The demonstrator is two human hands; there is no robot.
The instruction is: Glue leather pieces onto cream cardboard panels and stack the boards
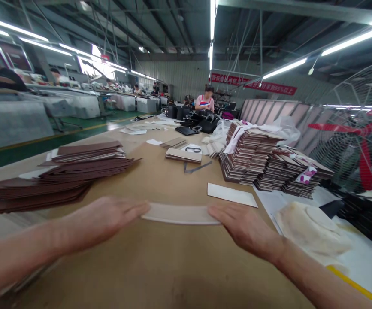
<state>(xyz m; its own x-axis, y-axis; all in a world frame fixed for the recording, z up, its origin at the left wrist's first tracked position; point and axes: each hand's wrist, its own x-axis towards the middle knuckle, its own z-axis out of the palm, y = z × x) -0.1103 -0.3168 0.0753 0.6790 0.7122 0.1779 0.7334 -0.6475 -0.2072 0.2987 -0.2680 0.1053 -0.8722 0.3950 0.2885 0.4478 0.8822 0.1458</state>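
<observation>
A pale rectangular panel (181,213) with a light edge is stretched between my two hands, low over the brown table surface (173,262). Its middle bows slightly downward. My left hand (115,216), a little blurred, grips the left end with the fingertips. At the right end, my right hand (240,221) holds on with fingers over the top face; its thumb is hidden. Just beyond the right hand lies a flat white panel (232,195) with a dark edge. Dark brown panels (86,169) lie in fanned piles beyond my left arm.
Tall stacks of brown-and-white panels (246,156) stand at the right. A small panel stack (183,156) sits farther up the table, with black bags (201,122) behind. A cream cloth-like bundle (311,227) rests by my right forearm. A large fan (362,133) stands right; a co-worker (205,102) is at the far end.
</observation>
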